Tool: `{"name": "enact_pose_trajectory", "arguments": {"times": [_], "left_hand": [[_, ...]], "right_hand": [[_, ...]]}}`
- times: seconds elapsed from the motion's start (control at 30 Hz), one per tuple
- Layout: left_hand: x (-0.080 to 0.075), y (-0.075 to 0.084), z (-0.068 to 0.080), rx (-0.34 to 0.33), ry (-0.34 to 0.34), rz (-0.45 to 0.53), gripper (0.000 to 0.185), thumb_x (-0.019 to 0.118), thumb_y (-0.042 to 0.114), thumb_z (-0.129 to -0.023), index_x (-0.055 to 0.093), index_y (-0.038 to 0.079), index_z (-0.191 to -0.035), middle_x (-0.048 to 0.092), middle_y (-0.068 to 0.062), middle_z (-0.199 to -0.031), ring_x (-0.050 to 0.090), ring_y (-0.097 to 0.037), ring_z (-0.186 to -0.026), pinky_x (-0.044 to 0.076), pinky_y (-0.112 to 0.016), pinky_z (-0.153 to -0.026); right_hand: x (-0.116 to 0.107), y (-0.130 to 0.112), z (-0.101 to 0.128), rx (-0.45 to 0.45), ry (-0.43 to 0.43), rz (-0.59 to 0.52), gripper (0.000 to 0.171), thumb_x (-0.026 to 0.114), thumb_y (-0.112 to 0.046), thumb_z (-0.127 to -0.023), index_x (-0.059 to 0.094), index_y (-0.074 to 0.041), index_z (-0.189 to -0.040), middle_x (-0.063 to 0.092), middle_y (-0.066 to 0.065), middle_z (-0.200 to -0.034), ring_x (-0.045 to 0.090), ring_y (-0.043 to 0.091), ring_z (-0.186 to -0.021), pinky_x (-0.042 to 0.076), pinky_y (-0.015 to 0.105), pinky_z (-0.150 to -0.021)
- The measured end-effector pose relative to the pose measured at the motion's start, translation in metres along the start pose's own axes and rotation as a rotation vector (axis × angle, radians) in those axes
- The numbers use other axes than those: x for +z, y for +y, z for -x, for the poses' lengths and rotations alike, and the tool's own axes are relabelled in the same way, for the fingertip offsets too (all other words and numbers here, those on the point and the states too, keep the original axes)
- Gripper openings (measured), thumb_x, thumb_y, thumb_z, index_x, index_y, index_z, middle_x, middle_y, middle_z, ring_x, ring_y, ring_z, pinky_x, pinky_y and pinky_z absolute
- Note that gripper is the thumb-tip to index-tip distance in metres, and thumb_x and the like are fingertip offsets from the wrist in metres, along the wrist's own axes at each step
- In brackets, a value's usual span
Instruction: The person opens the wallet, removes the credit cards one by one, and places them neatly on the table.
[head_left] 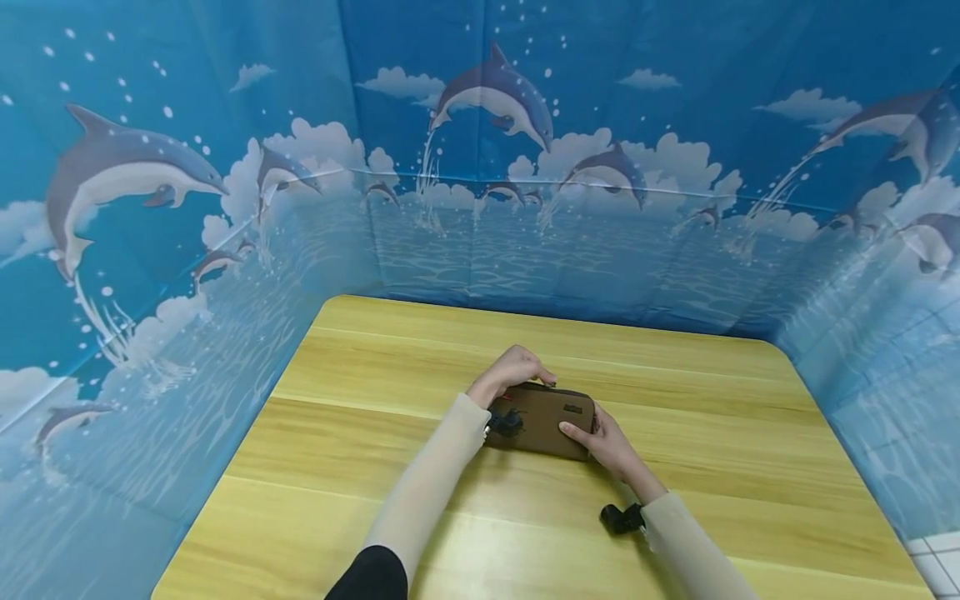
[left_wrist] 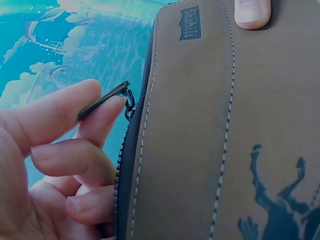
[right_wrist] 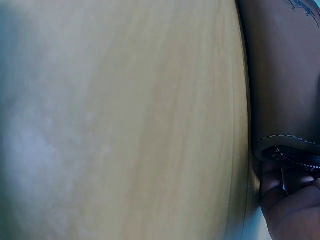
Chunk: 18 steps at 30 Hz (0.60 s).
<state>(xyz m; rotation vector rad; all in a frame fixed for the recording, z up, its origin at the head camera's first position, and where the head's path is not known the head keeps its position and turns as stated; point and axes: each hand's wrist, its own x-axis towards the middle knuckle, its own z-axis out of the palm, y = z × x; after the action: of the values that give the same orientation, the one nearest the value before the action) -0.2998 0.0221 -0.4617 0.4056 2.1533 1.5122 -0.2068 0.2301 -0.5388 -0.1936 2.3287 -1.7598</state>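
- Right wrist view is mostly blurred worktop (right_wrist: 125, 120); only a dark edge of the brown pouch (right_wrist: 285, 75) and a few shadowed fingertips (right_wrist: 272, 187) show at the right border, so the right hand's hold cannot be read from there.
- Head view fills the gap: the right hand (head_left: 611, 442) clasps the pouch's right end, thumb laid on its top face (that thumb's nail is cut off at the top edge of the left wrist view).
- The left hand (head_left: 512, 369) curls over the pouch's far edge, its fingers hiding that edge from the head camera.
- Left wrist view shows this grip closely: thumb and forefinger pinch the dark zipper pull (left_wrist: 105, 100), the other fingers curled beneath.
- The pouch (head_left: 543, 421) lies flat on the worktop (head_left: 375, 433), between the two hands, touching both.
- A dolphin-print backdrop (head_left: 150, 208) walls the worktop.
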Motion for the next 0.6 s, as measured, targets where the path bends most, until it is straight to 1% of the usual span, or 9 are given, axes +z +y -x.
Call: {"name": "enact_pose_trajectory", "arguments": {"times": [0.07, 0.13, 0.23, 0.3, 0.33, 0.43, 0.5, 0.57, 0.6], "left_hand": [[0.0012, 0.0008, 0.0001, 0.003, 0.004, -0.007, 0.019, 0.072, 0.022, -0.084, 0.075, 0.006, -0.074, 0.07, 0.002, -0.082, 0.062, -0.018, -0.074, 0.048, -0.029, -0.065], [0.0022, 0.0009, 0.0003, 0.0, 0.013, -0.013, 0.019, 0.072, 0.023, -0.084, 0.075, 0.007, -0.073, 0.065, 0.005, -0.072, 0.056, -0.014, -0.063, 0.045, -0.027, -0.06], [0.0028, 0.0001, 0.0006, -0.021, 0.035, -0.009, 0.023, 0.073, 0.023, -0.084, 0.071, 0.008, -0.066, 0.043, 0.007, -0.052, 0.033, -0.01, -0.047, 0.033, -0.025, -0.051], [0.0028, -0.0002, 0.001, -0.034, 0.045, -0.004, 0.026, 0.073, 0.023, -0.084, 0.069, 0.008, -0.063, 0.028, 0.005, -0.048, 0.019, -0.012, -0.046, 0.025, -0.027, -0.049], [0.0027, -0.0003, 0.0013, -0.038, 0.049, -0.002, 0.027, 0.073, 0.023, -0.084, 0.068, 0.008, -0.062, 0.023, 0.004, -0.048, 0.014, -0.013, -0.046, 0.023, -0.028, -0.049], [0.0024, -0.0003, 0.002, -0.033, 0.043, -0.007, 0.028, 0.071, 0.024, -0.085, 0.068, 0.008, -0.062, 0.026, 0.003, -0.049, 0.014, -0.013, -0.046, 0.023, -0.028, -0.049], [0.0013, -0.0007, 0.0026, -0.023, 0.037, -0.016, 0.025, 0.07, 0.025, -0.086, 0.07, 0.01, -0.066, 0.035, 0.003, -0.05, 0.014, -0.012, -0.046, 0.023, -0.028, -0.05], [-0.0002, -0.0008, 0.0032, -0.009, 0.03, -0.031, 0.025, 0.069, 0.025, -0.087, 0.071, 0.01, -0.067, 0.039, 0.004, -0.053, 0.015, -0.012, -0.047, 0.024, -0.028, -0.051], [-0.0011, -0.001, 0.0036, -0.002, 0.028, -0.044, 0.026, 0.069, 0.025, -0.087, 0.069, 0.01, -0.066, 0.038, 0.004, -0.053, 0.016, -0.012, -0.047, 0.024, -0.028, -0.051]], "right_hand": [[0.0003, -0.0005, -0.0003, 0.008, 0.008, -0.004, 0.052, 0.066, -0.03, -0.091, 0.044, -0.007, -0.133, 0.058, 0.015, -0.117, 0.061, 0.024, -0.094, 0.051, 0.036, -0.075], [0.0002, -0.0007, 0.0, 0.007, 0.01, 0.005, 0.052, 0.065, -0.03, -0.091, 0.044, -0.006, -0.133, 0.058, 0.016, -0.116, 0.061, 0.024, -0.093, 0.05, 0.036, -0.074], [0.0003, -0.0008, 0.0002, 0.012, 0.017, 0.004, 0.052, 0.066, -0.03, -0.091, 0.045, -0.006, -0.132, 0.059, 0.015, -0.114, 0.061, 0.025, -0.09, 0.05, 0.036, -0.072], [0.0004, -0.0007, 0.0005, 0.013, 0.014, 0.009, 0.053, 0.066, -0.03, -0.091, 0.044, -0.006, -0.132, 0.059, 0.015, -0.113, 0.061, 0.025, -0.089, 0.05, 0.036, -0.071], [0.0005, -0.0007, 0.0006, 0.015, 0.017, 0.007, 0.052, 0.066, -0.031, -0.09, 0.045, -0.007, -0.132, 0.06, 0.015, -0.113, 0.061, 0.025, -0.089, 0.05, 0.036, -0.071], [0.0007, 0.0003, 0.0006, 0.018, 0.027, 0.003, 0.052, 0.068, -0.032, -0.089, 0.046, -0.01, -0.131, 0.06, 0.014, -0.112, 0.061, 0.025, -0.091, 0.05, 0.037, -0.072], [0.0007, 0.0014, 0.0002, 0.013, 0.03, 0.004, 0.053, 0.068, -0.032, -0.089, 0.046, -0.011, -0.132, 0.06, 0.013, -0.113, 0.061, 0.026, -0.092, 0.05, 0.037, -0.073], [0.0005, 0.0023, -0.0002, 0.009, 0.031, 0.004, 0.053, 0.067, -0.033, -0.089, 0.046, -0.012, -0.132, 0.059, 0.013, -0.114, 0.061, 0.026, -0.094, 0.05, 0.038, -0.074], [0.0003, 0.0026, -0.0005, 0.004, 0.03, 0.005, 0.053, 0.067, -0.032, -0.089, 0.045, -0.011, -0.133, 0.059, 0.014, -0.114, 0.06, 0.026, -0.094, 0.05, 0.038, -0.075]]}}
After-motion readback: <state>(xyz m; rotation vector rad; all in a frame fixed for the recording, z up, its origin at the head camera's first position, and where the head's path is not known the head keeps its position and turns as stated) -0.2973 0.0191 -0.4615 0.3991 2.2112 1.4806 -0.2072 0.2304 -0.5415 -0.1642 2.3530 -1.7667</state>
